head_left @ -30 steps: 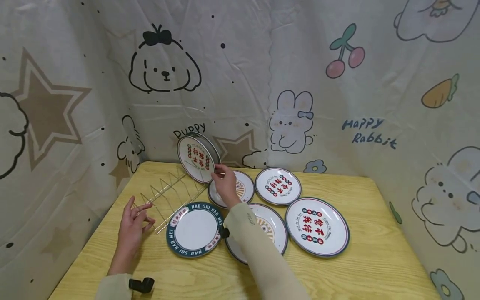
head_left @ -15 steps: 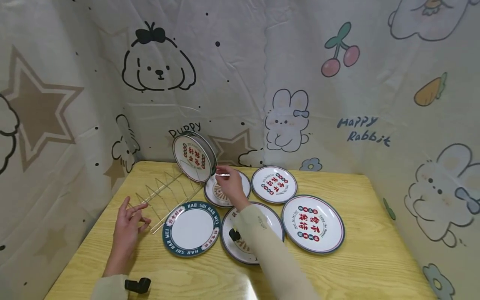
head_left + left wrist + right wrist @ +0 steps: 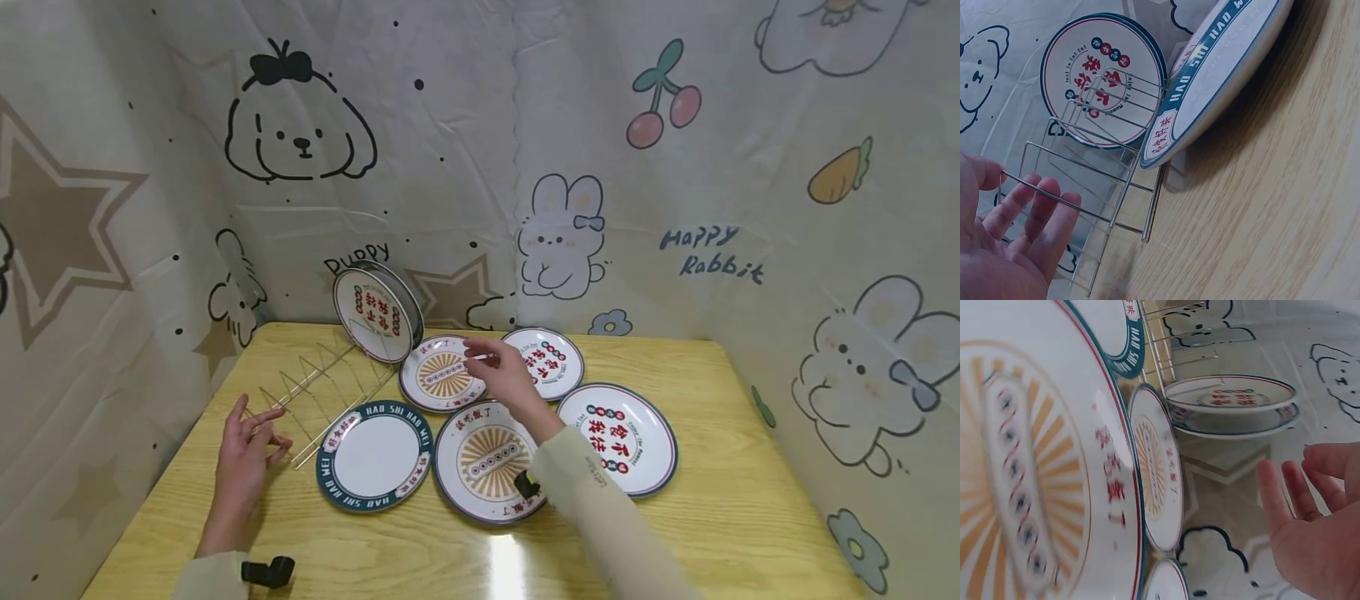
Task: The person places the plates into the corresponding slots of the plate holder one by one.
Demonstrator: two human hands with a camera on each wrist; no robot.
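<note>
My left hand (image 3: 243, 450) holds the near end of a wire dish rack (image 3: 1125, 187), its fingers about the end wire in the left wrist view. Two plates (image 3: 372, 317) stand on edge, leaning, in the rack's far end; the front one bears red lettering. My right hand (image 3: 506, 379) holds nothing, its fingers loosely bent, above the small sunburst plate (image 3: 435, 375) and the small red-lettered plate (image 3: 551, 367). In the right wrist view, the right hand (image 3: 1316, 519) is apart from the racked plates (image 3: 1235, 403).
A green-rimmed plate (image 3: 378, 458) lies right beside the rack. To its right lie a large sunburst plate (image 3: 480, 492) and a large red-lettered plate (image 3: 645, 442). Patterned cloth (image 3: 450, 167) hangs behind the wooden table (image 3: 750, 500).
The right hand has let go of the plate in the rack and moved right, over the flat plates. The left hand stays at the rack's end. The head view has shifted slightly.
</note>
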